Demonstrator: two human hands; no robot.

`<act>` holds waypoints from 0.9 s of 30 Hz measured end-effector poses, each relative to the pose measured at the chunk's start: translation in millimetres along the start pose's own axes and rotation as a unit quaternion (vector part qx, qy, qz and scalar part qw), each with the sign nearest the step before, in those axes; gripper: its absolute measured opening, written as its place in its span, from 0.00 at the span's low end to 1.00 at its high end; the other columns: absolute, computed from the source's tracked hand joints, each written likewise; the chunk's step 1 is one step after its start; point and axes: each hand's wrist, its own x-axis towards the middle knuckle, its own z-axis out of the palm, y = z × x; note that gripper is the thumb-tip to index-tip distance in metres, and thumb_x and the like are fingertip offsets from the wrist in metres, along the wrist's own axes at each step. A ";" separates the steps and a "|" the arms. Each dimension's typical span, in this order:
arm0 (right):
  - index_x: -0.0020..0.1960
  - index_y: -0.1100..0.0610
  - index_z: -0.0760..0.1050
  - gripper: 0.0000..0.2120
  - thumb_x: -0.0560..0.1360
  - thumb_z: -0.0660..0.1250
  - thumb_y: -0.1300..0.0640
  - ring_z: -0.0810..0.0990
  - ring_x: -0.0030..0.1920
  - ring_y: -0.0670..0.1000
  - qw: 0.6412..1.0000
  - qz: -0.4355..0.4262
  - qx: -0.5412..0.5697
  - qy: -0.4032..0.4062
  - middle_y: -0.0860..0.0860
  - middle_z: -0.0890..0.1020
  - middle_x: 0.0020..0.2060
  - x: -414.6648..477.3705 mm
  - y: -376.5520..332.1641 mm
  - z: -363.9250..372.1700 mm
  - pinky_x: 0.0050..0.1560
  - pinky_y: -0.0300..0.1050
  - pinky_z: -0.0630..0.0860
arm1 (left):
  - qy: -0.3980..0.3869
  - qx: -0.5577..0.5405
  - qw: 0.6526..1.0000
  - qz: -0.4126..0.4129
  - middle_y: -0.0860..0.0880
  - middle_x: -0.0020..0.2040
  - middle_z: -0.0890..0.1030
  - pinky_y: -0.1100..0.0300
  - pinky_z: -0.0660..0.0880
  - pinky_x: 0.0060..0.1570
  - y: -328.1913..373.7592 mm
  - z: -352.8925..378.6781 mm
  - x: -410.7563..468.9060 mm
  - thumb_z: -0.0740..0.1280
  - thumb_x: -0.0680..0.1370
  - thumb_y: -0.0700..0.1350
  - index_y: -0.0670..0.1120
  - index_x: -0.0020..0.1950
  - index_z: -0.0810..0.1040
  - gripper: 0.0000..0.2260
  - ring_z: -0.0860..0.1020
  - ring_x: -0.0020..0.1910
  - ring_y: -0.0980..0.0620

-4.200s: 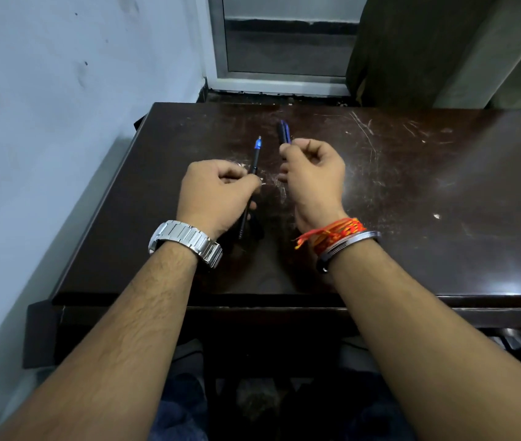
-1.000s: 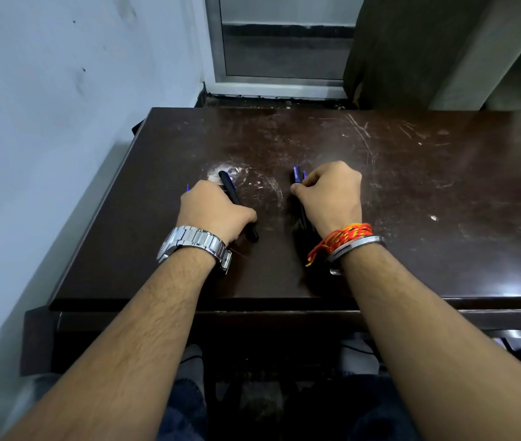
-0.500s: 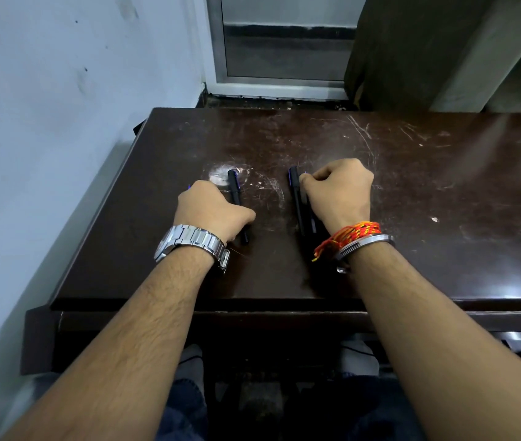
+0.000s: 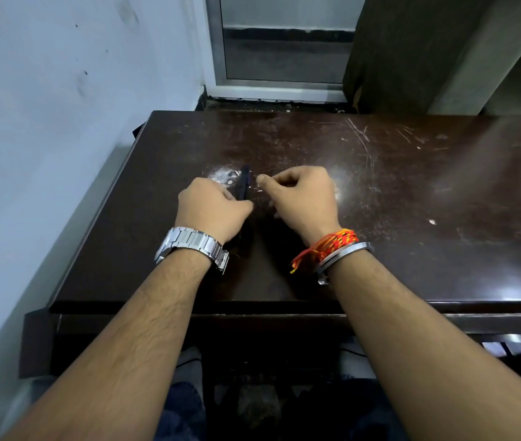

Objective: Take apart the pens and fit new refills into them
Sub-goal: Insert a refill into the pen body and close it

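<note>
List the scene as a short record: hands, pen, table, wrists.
left hand: grips a dark pen
right hand: fingers curled, thumb on forefinger; cannot tell whether it holds anything
pen: far end sticks out past the left hand, pointing away from the person
table: dark brown, scratched, white smudge beside the pen
wrists: watch on left; orange thread and bangle on right
</note>
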 end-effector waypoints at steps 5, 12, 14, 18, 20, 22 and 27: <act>0.37 0.61 0.83 0.15 0.74 0.74 0.49 0.82 0.34 0.56 0.980 0.069 0.172 -0.065 0.61 0.85 0.34 0.7 -1.0 12.0 0.44 0.59 0.83 | -0.050 -0.027 0.996 0.067 0.61 0.22 0.77 0.75 0.65 0.25 -0.4 0.0 -3.3 0.74 0.67 0.49 0.50 0.31 0.82 0.07 0.77 0.26 0.64; 0.31 0.56 0.83 0.10 0.70 0.77 0.56 0.76 0.24 0.47 0.945 0.100 0.297 -0.095 0.52 0.80 0.25 -6.4 -11.8 10.2 0.26 0.37 0.71 | -0.107 -0.226 0.968 0.000 0.47 0.37 0.85 0.52 0.79 0.37 8.9 10.2 -3.7 0.65 0.69 0.51 0.45 0.41 0.83 0.12 0.83 0.35 0.45; 0.32 0.58 0.82 0.10 0.71 0.77 0.56 0.74 0.21 0.46 0.939 0.106 0.316 -0.089 0.50 0.78 0.22 -7.2 -13.1 10.8 0.24 0.36 0.70 | -0.114 -0.256 0.960 -0.014 0.47 0.32 0.79 0.57 0.72 0.29 12.5 13.2 -4.5 0.62 0.70 0.53 0.43 0.42 0.80 0.14 0.75 0.26 0.48; 0.29 0.57 0.81 0.12 0.70 0.78 0.58 0.72 0.23 0.47 0.934 0.107 0.334 -0.066 0.51 0.76 0.23 -6.4 -14.3 11.7 0.25 0.38 0.69 | -0.090 -0.191 0.977 0.036 0.51 0.31 0.72 0.54 0.67 0.33 14.4 18.1 -5.1 0.59 0.80 0.50 0.47 0.41 0.75 0.11 0.70 0.29 0.49; 0.27 0.57 0.81 0.13 0.70 0.78 0.60 0.71 0.24 0.48 0.929 0.107 0.349 -0.054 0.53 0.76 0.24 -5.1 -14.4 11.2 0.26 0.40 0.68 | -0.075 -0.166 0.981 0.062 0.52 0.30 0.72 0.57 0.65 0.31 15.5 19.3 -3.7 0.59 0.82 0.47 0.48 0.38 0.73 0.13 0.70 0.27 0.51; 0.26 0.57 0.80 0.14 0.69 0.78 0.60 0.71 0.25 0.49 0.928 0.111 0.352 -0.042 0.53 0.76 0.23 -4.4 -14.9 10.1 0.26 0.41 0.67 | -0.068 -0.160 0.982 0.079 0.52 0.30 0.72 0.58 0.62 0.27 17.1 20.7 -2.3 0.59 0.83 0.45 0.48 0.38 0.72 0.14 0.69 0.26 0.53; 0.25 0.57 0.79 0.15 0.68 0.78 0.61 0.73 0.29 0.51 0.926 0.124 0.357 -0.011 0.53 0.77 0.25 -3.8 -15.1 10.8 0.30 0.44 0.69 | -0.080 -0.162 0.980 0.082 0.53 0.30 0.71 0.58 0.60 0.26 19.7 22.4 -4.9 0.59 0.84 0.45 0.47 0.41 0.75 0.12 0.67 0.25 0.53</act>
